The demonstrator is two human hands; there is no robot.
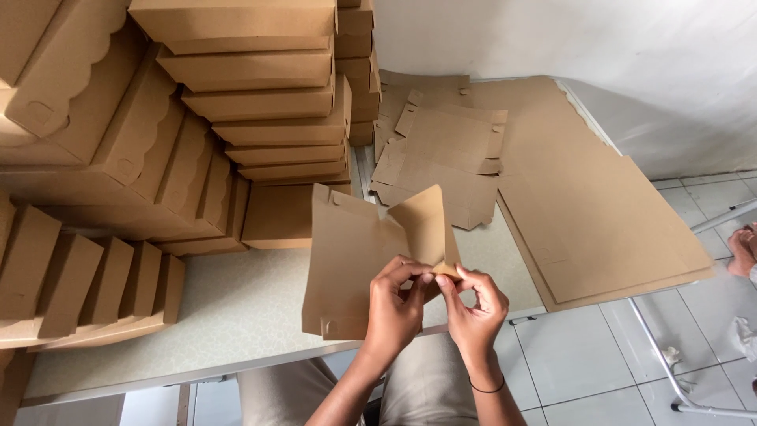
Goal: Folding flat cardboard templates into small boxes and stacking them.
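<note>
A flat brown cardboard box blank (347,264) lies partly on the table's front edge, with one side flap (422,225) folded up. My left hand (397,304) and my right hand (475,308) meet at the lower corner of that raised flap, and both pinch the cardboard there. The fingertips of the two hands touch each other around the corner. A thin dark band sits on my right wrist.
Stacks of folded brown boxes (260,87) fill the left and back of the table (236,312). Loose flat blanks (449,150) lie behind, and large cardboard sheets (599,221) overhang the right edge. A white wall stands behind. Tiled floor and a metal frame (670,371) are at right.
</note>
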